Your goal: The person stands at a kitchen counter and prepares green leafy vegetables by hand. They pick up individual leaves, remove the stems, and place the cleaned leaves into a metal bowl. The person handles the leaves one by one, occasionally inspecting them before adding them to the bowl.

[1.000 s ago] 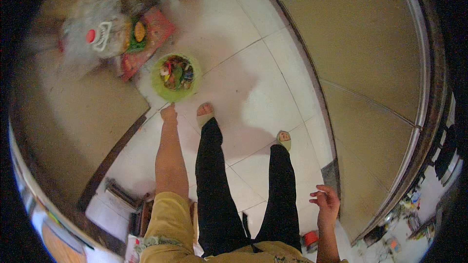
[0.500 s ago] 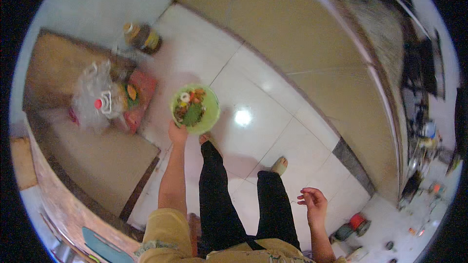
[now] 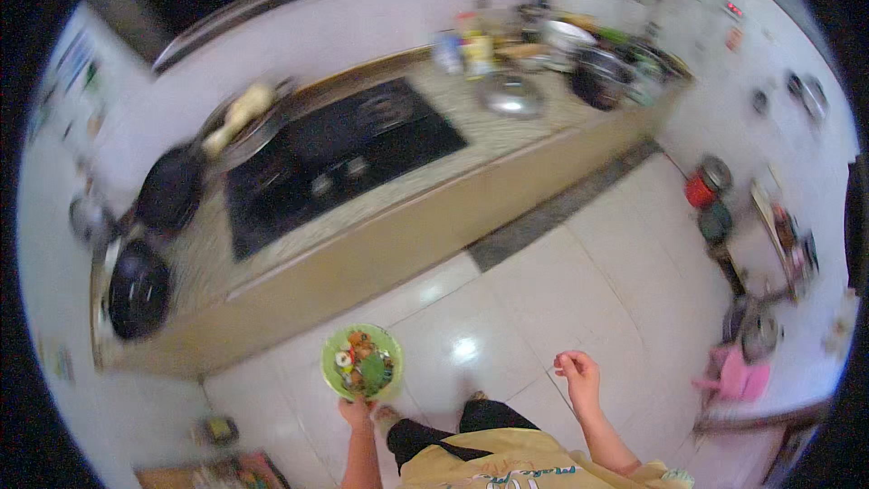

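The person's left hand [image 3: 356, 409] is holding a round, light-green bowl [image 3: 386, 341] above the pale tiled floor [image 3: 534, 308], its fingers pinching the near rim. I am seeing a mixed load in the bowl: a white ring-shaped piece [image 3: 343, 359], orange and dark bits, and a broad green piece [image 3: 373, 367]. The right hand [image 3: 579, 373] is hanging well apart, its fingers curling loosely. Ahead, a speckled stone worktop [image 3: 201, 270] is carrying a flat black cooktop [image 3: 312, 149]. Beside it, a wide metal pan [image 3: 260, 139] is bearing a long, pale-yellow item [image 3: 249, 107], too blurred to identify. Farther right, a domed silver lid [image 3: 510, 95] is lying near a dark round pot [image 3: 600, 81], whose interior I am not making out.
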A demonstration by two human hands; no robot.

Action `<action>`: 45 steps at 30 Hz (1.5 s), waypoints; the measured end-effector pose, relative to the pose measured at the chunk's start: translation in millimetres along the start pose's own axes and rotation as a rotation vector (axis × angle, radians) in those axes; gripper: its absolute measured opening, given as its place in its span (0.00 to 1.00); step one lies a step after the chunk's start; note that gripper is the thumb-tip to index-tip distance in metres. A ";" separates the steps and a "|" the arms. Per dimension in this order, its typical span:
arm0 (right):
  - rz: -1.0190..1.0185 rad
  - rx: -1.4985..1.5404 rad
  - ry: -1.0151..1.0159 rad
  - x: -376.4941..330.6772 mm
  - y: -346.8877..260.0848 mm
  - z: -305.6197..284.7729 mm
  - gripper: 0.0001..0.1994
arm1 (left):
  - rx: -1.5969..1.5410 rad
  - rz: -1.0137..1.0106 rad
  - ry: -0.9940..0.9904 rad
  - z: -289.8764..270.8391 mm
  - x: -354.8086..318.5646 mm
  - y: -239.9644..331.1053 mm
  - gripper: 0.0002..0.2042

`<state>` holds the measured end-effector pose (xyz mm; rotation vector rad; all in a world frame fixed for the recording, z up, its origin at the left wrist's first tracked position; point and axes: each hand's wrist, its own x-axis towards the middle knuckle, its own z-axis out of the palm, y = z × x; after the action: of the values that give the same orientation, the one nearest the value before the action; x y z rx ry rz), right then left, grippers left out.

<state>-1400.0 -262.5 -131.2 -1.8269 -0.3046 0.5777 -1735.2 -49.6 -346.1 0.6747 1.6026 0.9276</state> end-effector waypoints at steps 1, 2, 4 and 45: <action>0.018 0.068 0.062 10.2 -5.3 -15.0 0.07 | -0.047 -0.061 -0.120 37.7 -8.3 9.1 0.09; 0.043 0.139 0.120 13.1 -5.7 -26.9 0.07 | -0.063 -0.045 -0.256 68.8 -25.1 22.8 0.10; 0.047 0.142 0.143 45.5 -34.8 -80.7 0.08 | -0.060 -0.167 -0.335 161.6 -108.5 69.4 0.10; 0.353 0.044 0.414 922.5 33.5 -797.8 0.03 | 0.487 0.111 -1.116 1258.4 -491.6 -24.7 0.06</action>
<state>-201.1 -481.5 -188.1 -1.9182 0.3117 0.4248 -398.4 -193.5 -211.5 1.3267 0.7522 0.1010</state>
